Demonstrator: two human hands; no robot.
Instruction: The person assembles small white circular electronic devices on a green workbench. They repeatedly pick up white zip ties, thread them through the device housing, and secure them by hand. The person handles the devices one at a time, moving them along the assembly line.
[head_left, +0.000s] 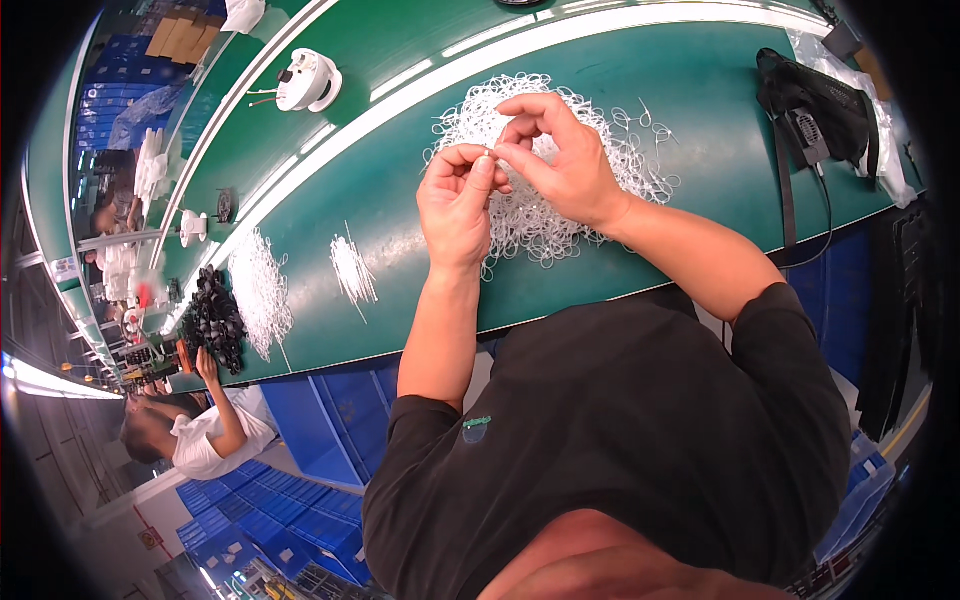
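My left hand [456, 208] pinches a small white piece [488, 153] between thumb and fingers; it looks like the end of a cable tie. My right hand [568, 165] meets it from the right, its thumb and a bent finger closed at the same piece and its index finger arched above. Most of the piece is hidden by the fingers. Both hands are held over a wide heap of white looped cable ties [535, 225] on the green tabletop [400, 290]. A small bunch of straight white ties [352, 268] lies left of my left hand.
Further left are a larger pile of white ties [262, 295] and a heap of black parts [213, 315], where a co-worker [205, 435] in white reaches in. A white round device [308, 80] stands beyond the ledge. At right lie a black bag [815, 110] and a cable.
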